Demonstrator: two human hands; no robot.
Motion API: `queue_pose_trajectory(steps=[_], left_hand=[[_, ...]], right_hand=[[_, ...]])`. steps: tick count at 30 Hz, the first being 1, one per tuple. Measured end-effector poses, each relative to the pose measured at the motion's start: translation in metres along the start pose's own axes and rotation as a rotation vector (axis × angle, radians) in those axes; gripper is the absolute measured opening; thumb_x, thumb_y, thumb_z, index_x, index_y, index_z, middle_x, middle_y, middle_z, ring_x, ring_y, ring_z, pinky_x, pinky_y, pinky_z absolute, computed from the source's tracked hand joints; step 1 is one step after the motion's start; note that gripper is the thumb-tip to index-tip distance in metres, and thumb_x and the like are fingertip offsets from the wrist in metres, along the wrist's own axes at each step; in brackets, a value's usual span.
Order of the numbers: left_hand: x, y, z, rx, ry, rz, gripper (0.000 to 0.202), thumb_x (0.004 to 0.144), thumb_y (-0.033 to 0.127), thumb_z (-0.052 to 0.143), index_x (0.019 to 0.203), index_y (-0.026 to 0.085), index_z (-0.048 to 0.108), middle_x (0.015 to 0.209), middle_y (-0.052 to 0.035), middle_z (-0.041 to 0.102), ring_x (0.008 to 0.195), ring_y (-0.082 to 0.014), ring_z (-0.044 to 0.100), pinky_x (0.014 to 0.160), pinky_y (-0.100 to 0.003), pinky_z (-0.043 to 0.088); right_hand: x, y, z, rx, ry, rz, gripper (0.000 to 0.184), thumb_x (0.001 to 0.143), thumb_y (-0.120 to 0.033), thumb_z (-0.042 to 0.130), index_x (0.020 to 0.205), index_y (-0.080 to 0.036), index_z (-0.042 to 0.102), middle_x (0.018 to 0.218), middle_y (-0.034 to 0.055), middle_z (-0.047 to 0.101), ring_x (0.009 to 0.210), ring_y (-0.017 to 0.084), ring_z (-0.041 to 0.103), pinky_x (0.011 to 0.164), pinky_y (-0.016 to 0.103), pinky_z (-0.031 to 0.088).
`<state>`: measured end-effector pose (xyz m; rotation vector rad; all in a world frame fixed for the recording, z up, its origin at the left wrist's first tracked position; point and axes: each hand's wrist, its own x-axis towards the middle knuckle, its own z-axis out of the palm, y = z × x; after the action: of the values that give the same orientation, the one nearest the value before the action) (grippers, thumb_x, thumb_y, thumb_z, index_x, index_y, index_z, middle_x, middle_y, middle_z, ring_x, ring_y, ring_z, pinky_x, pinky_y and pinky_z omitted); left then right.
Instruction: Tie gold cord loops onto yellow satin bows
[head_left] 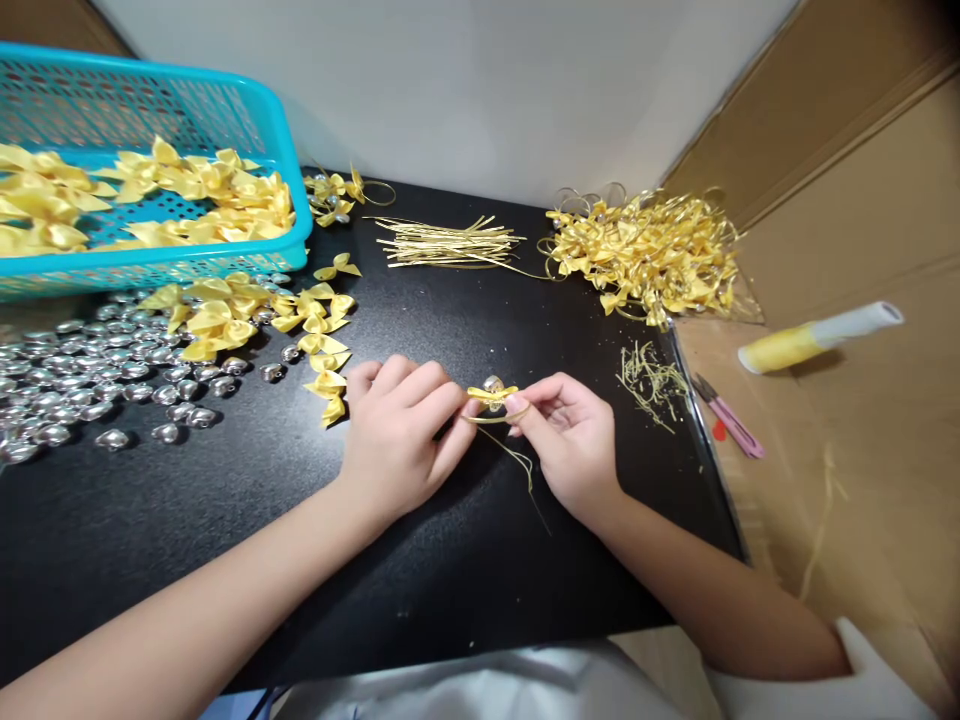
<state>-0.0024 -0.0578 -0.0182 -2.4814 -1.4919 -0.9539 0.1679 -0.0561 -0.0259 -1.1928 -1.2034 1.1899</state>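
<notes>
Both my hands meet over the middle of a black table (420, 560). My left hand (397, 430) and my right hand (566, 440) pinch a small yellow ribbon bow (491, 394) with a silver bead (493, 383) on top. A thin gold cord (517, 460) loops under the bow and trails down between my hands. Both hands have their fingers closed on this piece.
A turquoise basket (150, 260) of yellow bows stands at back left. Loose yellow bows (225, 315) and several silver beads (82, 370) lie left. Gold cords (446, 243) lie at the back, a pile of finished bows (645, 250) back right. Cord scraps (651, 380), pink snips (731, 420) and a tube (817, 335) sit right.
</notes>
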Motion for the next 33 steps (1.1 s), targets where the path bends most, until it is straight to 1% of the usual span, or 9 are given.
queue_pose_trajectory(steps=[5, 13, 16, 19, 23, 26, 29, 31, 33], left_hand=[[0.001, -0.004, -0.003, -0.109, -0.013, -0.124, 0.028, 0.087, 0.020, 0.051, 0.059, 0.019, 0.050, 0.056, 0.0003, 0.052, 0.062, -0.0168, 0.043, 0.068, -0.035, 0.030], [-0.001, -0.007, -0.001, -0.396, -0.108, -0.255, 0.029, 0.090, 0.020, 0.049, 0.060, 0.018, 0.052, 0.062, -0.0008, 0.055, 0.064, -0.0162, 0.048, 0.065, -0.034, 0.034], [-0.002, -0.007, -0.001, -0.509, -0.098, -0.302, 0.026, 0.090, 0.019, 0.050, 0.065, 0.018, 0.054, 0.069, -0.0014, 0.055, 0.069, -0.0162, 0.051, 0.067, -0.033, 0.038], [-0.001, -0.005, -0.003, -0.526, -0.083, -0.295, 0.021, 0.088, 0.018, 0.053, 0.067, 0.017, 0.056, 0.078, -0.0025, 0.055, 0.077, -0.0170, 0.053, 0.073, -0.033, 0.041], [-0.002, -0.004, -0.003, -0.679, -0.191, -0.314, 0.024, 0.092, 0.022, 0.049, 0.069, 0.018, 0.057, 0.078, -0.0022, 0.058, 0.077, -0.0164, 0.055, 0.073, -0.032, 0.043], [-0.003, -0.007, 0.002, -0.836, -0.212, -0.511, 0.026, 0.094, 0.029, 0.046, 0.072, 0.019, 0.056, 0.072, -0.0012, 0.060, 0.069, -0.0155, 0.055, 0.065, -0.030, 0.044], [-0.003, -0.012, 0.007, -0.966, -0.072, -0.711, 0.023, 0.095, 0.031, 0.044, 0.076, 0.021, 0.052, 0.068, -0.0009, 0.060, 0.060, -0.0144, 0.054, 0.057, -0.029, 0.044], [-0.003, -0.014, 0.011, -1.050, -0.023, -0.778, 0.022, 0.096, 0.030, 0.041, 0.076, 0.022, 0.047, 0.065, -0.0006, 0.059, 0.053, -0.0135, 0.053, 0.050, -0.028, 0.044], [-0.002, -0.016, 0.013, -1.076, -0.012, -0.809, 0.020, 0.096, 0.030, 0.039, 0.078, 0.022, 0.044, 0.069, -0.0018, 0.060, 0.050, -0.0130, 0.054, 0.046, -0.028, 0.043]], right_hand=[[0.006, 0.001, -0.004, -0.057, 0.077, -0.043, 0.007, 0.074, -0.019, 0.068, 0.069, -0.018, 0.063, 0.065, -0.0005, 0.067, 0.057, 0.010, 0.060, 0.057, 0.025, 0.049], [0.011, -0.003, -0.008, -0.072, -0.002, -0.018, 0.007, 0.072, -0.020, 0.068, 0.068, -0.019, 0.062, 0.062, -0.0020, 0.063, 0.056, 0.009, 0.056, 0.055, 0.024, 0.046], [0.013, -0.004, -0.009, 0.001, -0.080, 0.052, 0.010, 0.071, -0.024, 0.069, 0.068, -0.019, 0.061, 0.059, -0.0031, 0.060, 0.052, 0.008, 0.054, 0.052, 0.023, 0.045], [0.015, -0.002, -0.010, 0.077, -0.162, 0.145, 0.015, 0.071, -0.029, 0.072, 0.069, -0.018, 0.061, 0.055, -0.0038, 0.058, 0.048, 0.007, 0.051, 0.047, 0.022, 0.044], [0.018, 0.000, -0.010, 0.063, -0.249, 0.190, 0.026, 0.072, -0.040, 0.074, 0.067, -0.018, 0.061, 0.052, -0.0051, 0.054, 0.045, 0.006, 0.045, 0.046, 0.021, 0.041], [0.022, -0.004, -0.015, -0.046, -0.354, 0.178, 0.029, 0.074, -0.043, 0.072, 0.068, -0.017, 0.061, 0.054, -0.0051, 0.053, 0.047, 0.006, 0.044, 0.047, 0.021, 0.039], [0.029, -0.009, -0.026, -0.206, -0.548, 0.121, 0.023, 0.082, -0.036, 0.066, 0.071, -0.017, 0.060, 0.058, -0.0047, 0.053, 0.052, 0.007, 0.045, 0.050, 0.021, 0.037], [0.035, -0.012, -0.035, -0.311, -0.674, 0.082, 0.019, 0.086, -0.030, 0.061, 0.073, -0.017, 0.059, 0.060, -0.0052, 0.051, 0.054, 0.007, 0.044, 0.051, 0.020, 0.035], [0.041, -0.014, -0.043, -0.377, -0.719, 0.050, 0.020, 0.091, -0.029, 0.055, 0.075, -0.018, 0.056, 0.062, -0.0053, 0.049, 0.055, 0.007, 0.042, 0.052, 0.021, 0.035]])
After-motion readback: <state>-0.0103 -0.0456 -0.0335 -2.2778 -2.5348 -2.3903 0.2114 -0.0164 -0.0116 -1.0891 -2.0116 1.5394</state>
